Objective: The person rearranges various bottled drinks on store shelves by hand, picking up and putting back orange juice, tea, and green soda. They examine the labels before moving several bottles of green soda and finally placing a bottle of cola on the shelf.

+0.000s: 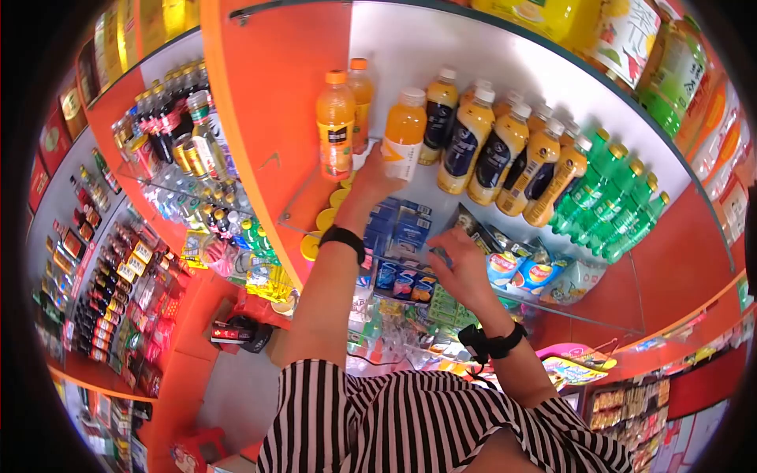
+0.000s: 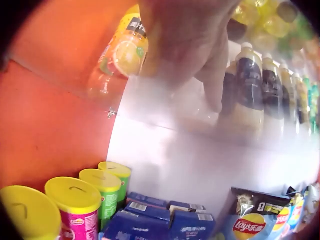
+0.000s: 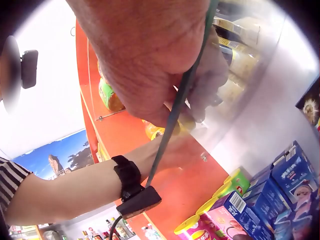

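Note:
My left hand (image 1: 378, 177) grips the lower part of an orange juice bottle (image 1: 405, 122) with a white cap and white label, upright over the glass shelf. Just left of it stand two orange-capped juice bottles (image 1: 337, 126). To its right is a row of yellow bottles (image 1: 465, 142) with dark labels. In the left wrist view the left hand (image 2: 192, 37) hides the held bottle. My right hand (image 1: 464, 272) is at the shelf's front edge, fingers loosely bent and holding nothing. The glass edge (image 3: 176, 107) crosses in front of that hand (image 3: 145, 65) in the right wrist view.
Green bottles (image 1: 607, 193) stand at the shelf's right end. Below the glass are blue boxes (image 1: 398, 229), yellow-lidded chip cans (image 2: 72, 195) and bags of chips (image 2: 250, 220). An orange side panel (image 1: 264, 94) bounds the shelf on the left. Another glass shelf (image 1: 505, 35) runs above.

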Demonstrator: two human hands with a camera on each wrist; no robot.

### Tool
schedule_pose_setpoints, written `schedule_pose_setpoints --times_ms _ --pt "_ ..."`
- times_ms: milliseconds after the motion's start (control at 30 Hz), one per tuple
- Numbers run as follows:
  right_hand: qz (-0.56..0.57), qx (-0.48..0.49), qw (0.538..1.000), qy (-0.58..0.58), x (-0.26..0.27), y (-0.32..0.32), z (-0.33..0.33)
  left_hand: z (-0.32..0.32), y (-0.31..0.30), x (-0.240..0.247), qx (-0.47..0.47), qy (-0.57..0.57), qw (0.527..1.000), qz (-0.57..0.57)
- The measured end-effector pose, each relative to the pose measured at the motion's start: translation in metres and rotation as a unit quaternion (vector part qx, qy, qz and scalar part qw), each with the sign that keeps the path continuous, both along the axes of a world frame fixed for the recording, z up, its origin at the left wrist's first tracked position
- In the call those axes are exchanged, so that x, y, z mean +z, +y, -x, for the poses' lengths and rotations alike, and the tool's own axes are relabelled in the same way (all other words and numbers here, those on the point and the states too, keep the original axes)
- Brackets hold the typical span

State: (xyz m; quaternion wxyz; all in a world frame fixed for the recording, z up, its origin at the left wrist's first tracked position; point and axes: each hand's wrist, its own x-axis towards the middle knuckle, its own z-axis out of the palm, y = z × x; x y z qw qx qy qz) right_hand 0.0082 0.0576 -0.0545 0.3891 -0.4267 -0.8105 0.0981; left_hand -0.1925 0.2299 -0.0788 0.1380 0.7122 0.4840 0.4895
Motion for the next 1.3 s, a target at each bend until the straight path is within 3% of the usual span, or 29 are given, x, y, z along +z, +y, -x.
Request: schedule_pose_setpoints --times_ms 67,200,333,400,533,633,700,733,800,933,1000,1200,1300 --pt "-0.007 0.0 1.0 0.001 -0.001 0.001 -0.001 0.003 -0.007 0.007 -0.081 -0.107 0.99 0.05" --pt "-0.008 0.002 1.0 0.002 -0.002 0.001 -0.002 0.004 -0.012 0.019 -0.128 -0.162 0.972 0.109" --pt "0.019 0.001 1.0 0.01 0.001 -0.001 -0.002 -0.007 -0.021 0.026 -0.107 -0.123 0.982 0.099" --pt "0.022 -0.004 1.0 0.005 0.002 -0.001 -0.001 -0.021 -0.044 0.041 0.154 0.012 0.982 0.109" --pt "0.019 -0.002 1.0 0.004 0.003 -0.001 -0.001 -0.026 -0.047 0.038 0.215 0.054 0.968 0.116" --pt "0.011 -0.003 1.0 0.001 0.004 -0.003 0.0 -0.004 -0.034 0.03 0.17 0.107 0.977 0.073" --pt "-0.001 0.002 1.0 0.0 0.001 -0.001 0.0 0.014 -0.024 0.033 0.051 0.039 0.998 0.031" --pt "-0.016 0.007 1.0 -0.004 0.0 0.0 0.0 0.019 -0.03 0.047 0.051 0.04 0.997 0.033" --pt "-0.016 0.007 1.0 -0.006 0.001 0.0 0.001 0.026 -0.051 0.098 -0.019 0.026 0.987 0.157" --pt "-0.004 0.0 1.0 -0.016 0.004 -0.004 0.001 0.022 -0.033 0.138 -0.026 -0.048 0.987 0.154" --pt "-0.02 0.001 1.0 -0.018 0.003 -0.003 0.0 0.017 -0.021 0.15 -0.004 0.125 0.991 -0.036" --pt "-0.038 0.009 0.999 0.017 -0.001 0.0 -0.003 0.003 -0.005 0.18 -0.019 0.314 0.949 0.03" --pt "-0.012 0.005 0.999 0.034 -0.002 0.0 -0.004 0.01 0.004 0.179 -0.031 0.291 0.956 -0.002"
